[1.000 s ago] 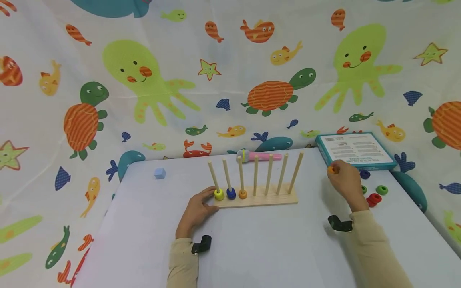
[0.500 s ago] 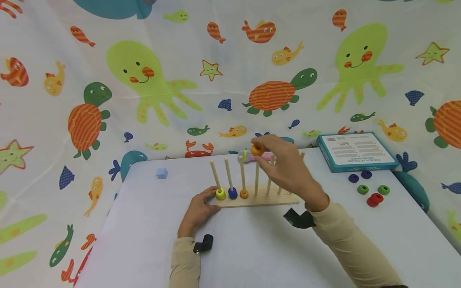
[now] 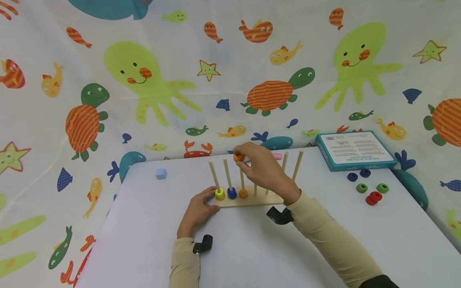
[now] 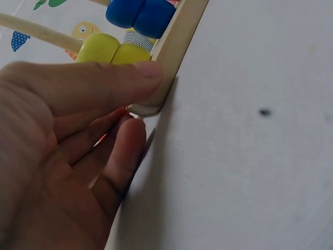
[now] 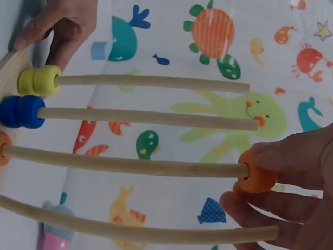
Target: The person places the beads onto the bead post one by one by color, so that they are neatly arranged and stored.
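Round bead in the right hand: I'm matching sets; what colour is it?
Orange round bead, clearest in the right wrist view.

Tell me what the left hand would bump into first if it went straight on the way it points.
The wooden peg base: the left hand grips its end now. Just beyond are the two yellow beads, though the exact depth is hard to judge.

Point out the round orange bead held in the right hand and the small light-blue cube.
Round orange bead (image 5: 258, 174): right wrist view, rounded side.
Small light-blue cube (image 3: 161, 173): head view, visible middle.
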`<state>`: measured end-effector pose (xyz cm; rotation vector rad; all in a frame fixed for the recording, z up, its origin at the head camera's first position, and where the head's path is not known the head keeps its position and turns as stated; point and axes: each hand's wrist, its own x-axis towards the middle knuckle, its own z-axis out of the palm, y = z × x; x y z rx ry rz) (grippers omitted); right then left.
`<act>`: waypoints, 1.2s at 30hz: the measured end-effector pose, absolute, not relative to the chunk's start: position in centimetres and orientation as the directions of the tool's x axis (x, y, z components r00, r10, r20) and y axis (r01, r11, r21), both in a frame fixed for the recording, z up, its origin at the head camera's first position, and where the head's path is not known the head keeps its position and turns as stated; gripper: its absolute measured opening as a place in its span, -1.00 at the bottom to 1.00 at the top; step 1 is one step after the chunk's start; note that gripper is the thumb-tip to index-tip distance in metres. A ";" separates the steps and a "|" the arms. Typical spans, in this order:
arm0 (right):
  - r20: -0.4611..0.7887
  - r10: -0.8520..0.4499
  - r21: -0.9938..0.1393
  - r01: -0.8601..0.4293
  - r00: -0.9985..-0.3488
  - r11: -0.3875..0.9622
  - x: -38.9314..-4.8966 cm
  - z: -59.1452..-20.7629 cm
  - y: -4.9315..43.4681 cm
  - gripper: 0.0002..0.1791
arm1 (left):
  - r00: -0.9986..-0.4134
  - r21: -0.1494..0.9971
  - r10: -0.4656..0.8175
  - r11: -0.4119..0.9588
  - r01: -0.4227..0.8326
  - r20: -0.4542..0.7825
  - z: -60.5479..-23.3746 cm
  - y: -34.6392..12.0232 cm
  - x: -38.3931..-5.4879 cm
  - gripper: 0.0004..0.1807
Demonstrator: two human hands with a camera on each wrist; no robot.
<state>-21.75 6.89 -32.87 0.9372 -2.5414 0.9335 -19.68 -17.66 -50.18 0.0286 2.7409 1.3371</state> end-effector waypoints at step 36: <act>-0.111 0.594 -0.708 0.483 -0.797 0.516 -17.3 -48.0 35.7 -0.44 | -0.993 0.799 0.081 0.600 -0.016 -0.081 -50.4 -17.5 -20.0 -0.31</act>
